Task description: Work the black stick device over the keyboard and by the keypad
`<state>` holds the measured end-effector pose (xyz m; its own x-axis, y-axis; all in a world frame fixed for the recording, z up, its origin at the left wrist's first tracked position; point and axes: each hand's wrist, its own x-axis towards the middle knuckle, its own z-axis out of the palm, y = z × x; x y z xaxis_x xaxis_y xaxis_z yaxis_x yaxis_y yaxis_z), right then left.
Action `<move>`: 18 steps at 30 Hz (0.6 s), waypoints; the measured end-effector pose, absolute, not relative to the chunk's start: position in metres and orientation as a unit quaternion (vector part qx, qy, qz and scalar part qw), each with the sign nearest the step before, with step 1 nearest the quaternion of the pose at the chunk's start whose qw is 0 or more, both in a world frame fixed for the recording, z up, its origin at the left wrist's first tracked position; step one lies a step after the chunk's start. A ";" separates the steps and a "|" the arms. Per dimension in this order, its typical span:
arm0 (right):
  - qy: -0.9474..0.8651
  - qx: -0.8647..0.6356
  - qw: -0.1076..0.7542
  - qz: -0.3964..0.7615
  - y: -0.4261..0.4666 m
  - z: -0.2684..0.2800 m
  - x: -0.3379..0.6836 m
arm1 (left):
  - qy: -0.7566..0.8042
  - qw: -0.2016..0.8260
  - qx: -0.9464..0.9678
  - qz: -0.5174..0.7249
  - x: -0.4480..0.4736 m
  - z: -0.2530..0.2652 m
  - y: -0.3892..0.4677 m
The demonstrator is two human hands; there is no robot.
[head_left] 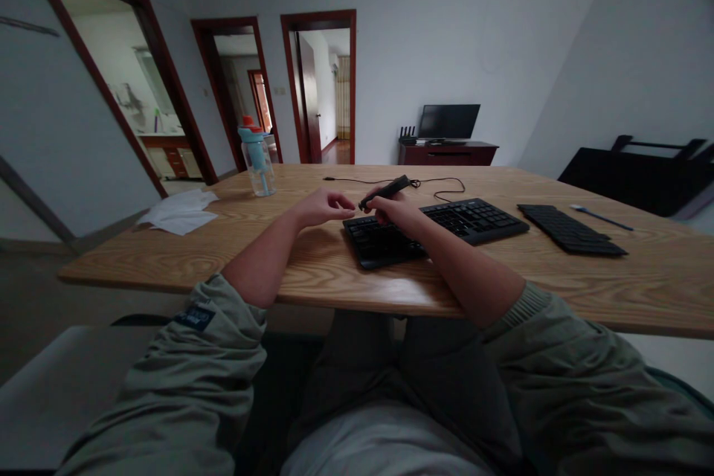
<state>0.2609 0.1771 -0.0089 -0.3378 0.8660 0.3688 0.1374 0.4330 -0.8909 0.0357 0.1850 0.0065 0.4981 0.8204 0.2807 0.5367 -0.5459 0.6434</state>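
My right hand [396, 210] is closed around a black stick-shaped object [386, 191], whose exact kind I cannot make out, over the top left part of a black keyboard [474, 222]. The keyboard lies at a slant on the wooden table. My left hand [322, 210] hovers just left of the object's tip, fingers stretched and thumb apart, with nothing visible in it. A thin black cable [449, 180] with a plug at its left end runs behind the keyboard. To its right lies a flat black panel with key shapes [569, 229], beside a thin brush with a pale head [605, 218].
A clear bottle [261, 163] with a blue and red top stands at the table's back left. White tissues [181, 212] lie near the left edge of the wooden table [312, 271]. Beyond it, a monitor [449, 123] stands on a dark cabinet [446, 155].
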 end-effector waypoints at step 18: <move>-0.698 -0.345 0.477 0.407 0.181 -0.011 0.260 | 0.395 0.285 0.827 0.279 0.037 0.003 0.188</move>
